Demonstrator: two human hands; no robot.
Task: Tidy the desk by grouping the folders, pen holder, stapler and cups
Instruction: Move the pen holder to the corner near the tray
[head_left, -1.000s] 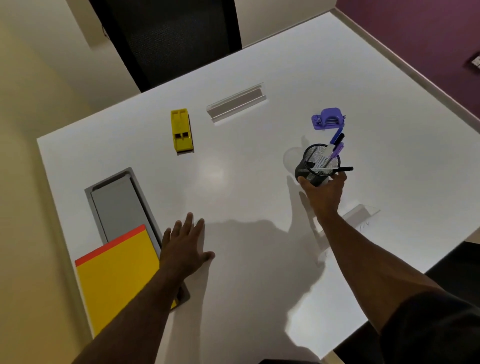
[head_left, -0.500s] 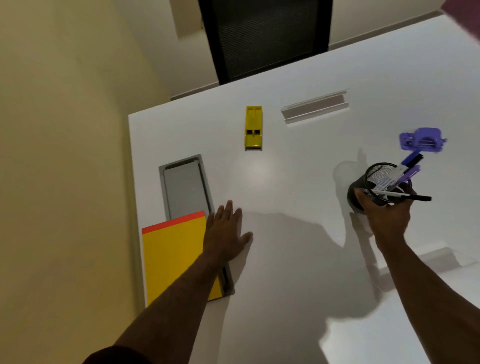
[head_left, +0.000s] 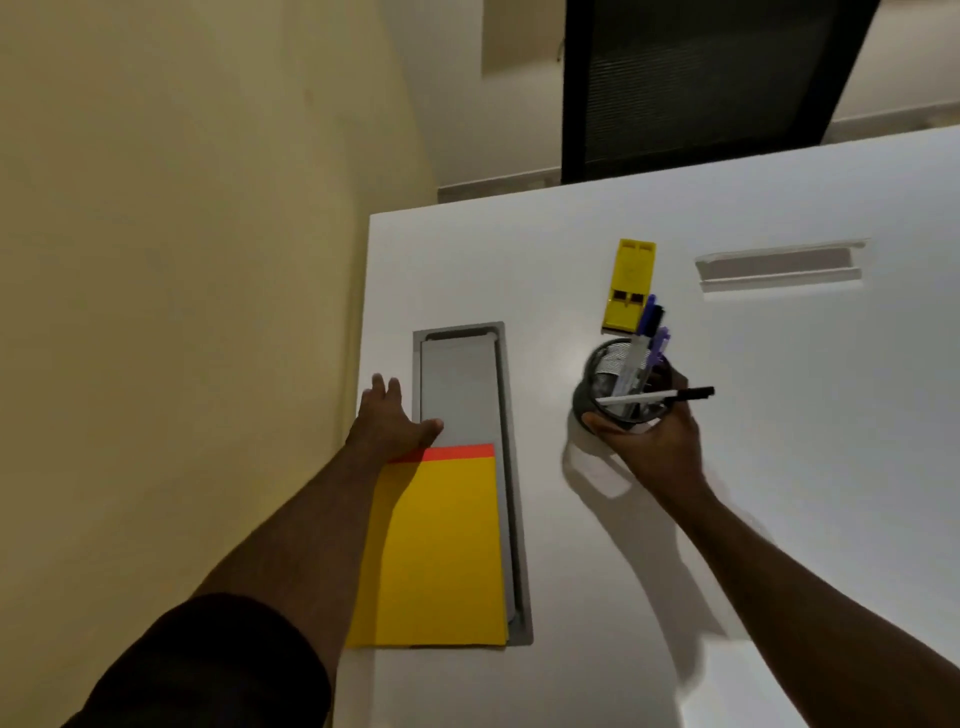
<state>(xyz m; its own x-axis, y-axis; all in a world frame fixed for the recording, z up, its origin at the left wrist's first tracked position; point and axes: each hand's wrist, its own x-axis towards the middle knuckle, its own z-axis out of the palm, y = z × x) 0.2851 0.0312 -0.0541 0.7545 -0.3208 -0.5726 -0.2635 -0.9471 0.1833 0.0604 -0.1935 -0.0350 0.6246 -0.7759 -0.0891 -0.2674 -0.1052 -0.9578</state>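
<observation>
My right hand (head_left: 655, 441) grips the black mesh pen holder (head_left: 605, 375) from its near side; several pens and markers stick out of it, one white pen with a black cap lying across the rim. Just beyond the holder lies the yellow stapler (head_left: 629, 283) on the white desk (head_left: 779, 493). My left hand (head_left: 389, 421) lies flat with fingers apart at the desk's left edge, touching the far end of the yellow folder (head_left: 441, 545), which has a red strip showing at its top. No cups show in view.
A grey recessed cable tray (head_left: 460, 379) runs under the folder along the desk's left side. A clear plastic name-plate holder (head_left: 779, 267) lies at the far right. A black chair back (head_left: 701, 78) stands behind the desk. A yellow wall is to the left.
My right hand has carried the pen holder leftward, close to the stapler. My left hand has shifted left to the desk edge by the folder's top. The purple object has left the view.
</observation>
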